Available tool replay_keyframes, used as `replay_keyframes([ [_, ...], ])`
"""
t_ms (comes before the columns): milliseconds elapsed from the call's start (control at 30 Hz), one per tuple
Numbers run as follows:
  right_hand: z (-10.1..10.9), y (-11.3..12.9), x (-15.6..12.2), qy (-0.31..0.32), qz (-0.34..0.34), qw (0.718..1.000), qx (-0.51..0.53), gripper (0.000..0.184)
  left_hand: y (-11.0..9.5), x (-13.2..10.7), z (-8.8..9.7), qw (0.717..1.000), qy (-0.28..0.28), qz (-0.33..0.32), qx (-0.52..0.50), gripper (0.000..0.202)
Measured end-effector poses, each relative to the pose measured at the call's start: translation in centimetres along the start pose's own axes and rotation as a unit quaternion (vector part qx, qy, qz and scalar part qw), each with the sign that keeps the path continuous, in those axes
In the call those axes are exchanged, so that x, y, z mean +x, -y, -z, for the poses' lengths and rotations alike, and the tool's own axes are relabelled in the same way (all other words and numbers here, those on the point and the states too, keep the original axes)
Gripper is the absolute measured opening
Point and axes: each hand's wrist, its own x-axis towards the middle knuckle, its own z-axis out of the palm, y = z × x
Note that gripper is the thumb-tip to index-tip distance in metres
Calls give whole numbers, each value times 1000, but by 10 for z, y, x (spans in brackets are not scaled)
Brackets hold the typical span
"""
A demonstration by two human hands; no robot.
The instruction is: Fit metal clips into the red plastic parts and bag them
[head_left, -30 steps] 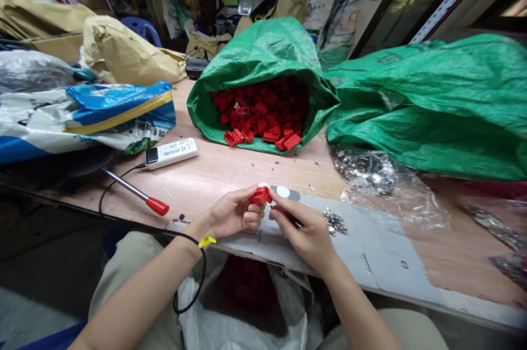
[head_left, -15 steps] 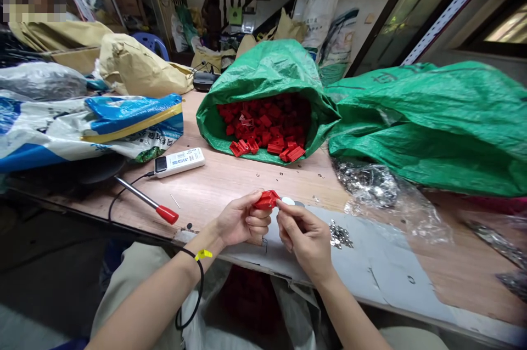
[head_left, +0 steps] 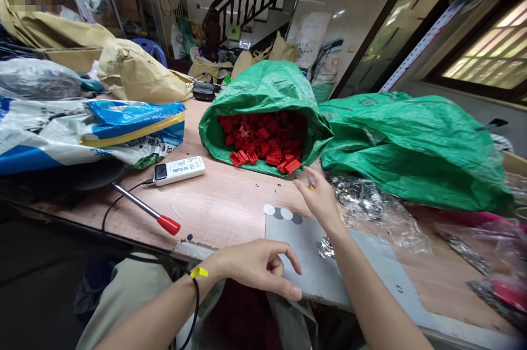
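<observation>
My left hand (head_left: 259,270) hovers over the near table edge with its fingers apart and nothing in them. A bag of dark red parts (head_left: 247,320) hangs below it, between my knees. My right hand (head_left: 317,196) is stretched forward over the wooden table (head_left: 222,202), fingertips pinched together, just short of the open green sack (head_left: 267,86). Several red plastic parts (head_left: 263,139) spill from that sack's mouth. What the pinched fingers hold, if anything, I cannot make out. A grey sheet (head_left: 300,251) with a little heap of small metal pieces (head_left: 327,248) lies under my right forearm.
A second green sack (head_left: 411,141) lies at the right, with a clear bag of metal bits (head_left: 362,199) in front. At the left are a white handset (head_left: 179,169), a red-tipped rod (head_left: 168,224), a blue-white sack (head_left: 82,130) and brown paper sacks (head_left: 135,70). Another person sits far left.
Both hands held a red part together at the table edge. Now they are apart: the red part is gone from them, the left hand has opened, the right has reached toward the green sack.
</observation>
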Motion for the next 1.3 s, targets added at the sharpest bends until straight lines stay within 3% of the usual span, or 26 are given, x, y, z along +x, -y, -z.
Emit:
replay_keyframes([
  [133, -19, -4, 44, -2, -28, 996, -81, 54, 9, 4, 5, 997, -12, -43, -61, 51],
  [233, -25, 2, 51, 0, -50, 995, -84, 42, 14, 9, 8, 993, -55, -63, -84, 46],
  [333, -20, 15, 32, 24, -74, 996, -44, 33, 13, 12, 12, 974, -196, -94, -69, 42],
  [433, -9, 31, -7, 117, -121, 985, 31, 52, 10, 11, 16, 907, -394, -146, 29, 40],
  [467, -5, 36, -22, 166, -152, 971, 79, 59, 9, 10, 17, 882, -438, -161, 67, 43],
  [533, 1, 44, -48, 291, -268, 877, 274, 61, 7, 7, 18, 852, -474, -182, 126, 56],
  [600, 4, 49, -69, 345, -344, 781, 389, 57, 6, 6, 16, 854, -456, -196, 155, 59],
  [633, 4, 50, -78, 353, -364, 756, 415, 55, 7, 5, 15, 860, -440, -201, 161, 56],
  [700, 2, 49, -89, 347, -378, 744, 428, 52, 10, 6, 13, 874, -413, -204, 155, 46],
  [800, 1, 46, -98, 329, -359, 778, 396, 50, 16, 9, 13, 890, -394, -188, 132, 39],
  [900, 12, 35, -97, 311, -277, 859, 298, 48, 20, 10, 13, 902, -379, -163, 127, 39],
  [967, 28, 19, -91, 238, -188, 935, 184, 45, 20, 9, 12, 908, -372, -146, 130, 41],
  [1033, 47, -4, -81, 116, -111, 986, 50, 37, 17, 8, 10, 913, -364, -118, 137, 42],
  [1100, 63, -27, -71, 23, -69, 996, -59, 25, 14, 7, 7, 918, -357, -90, 147, 40],
  [1167, 71, -46, -60, -5, -19, 993, -120, 20, 11, 6, 4, 922, -348, -70, 155, 33],
  [1300, 60, -60, -43, 74, 81, 978, -179, 21, 8, 5, 4, 922, -342, -51, 173, 23],
])
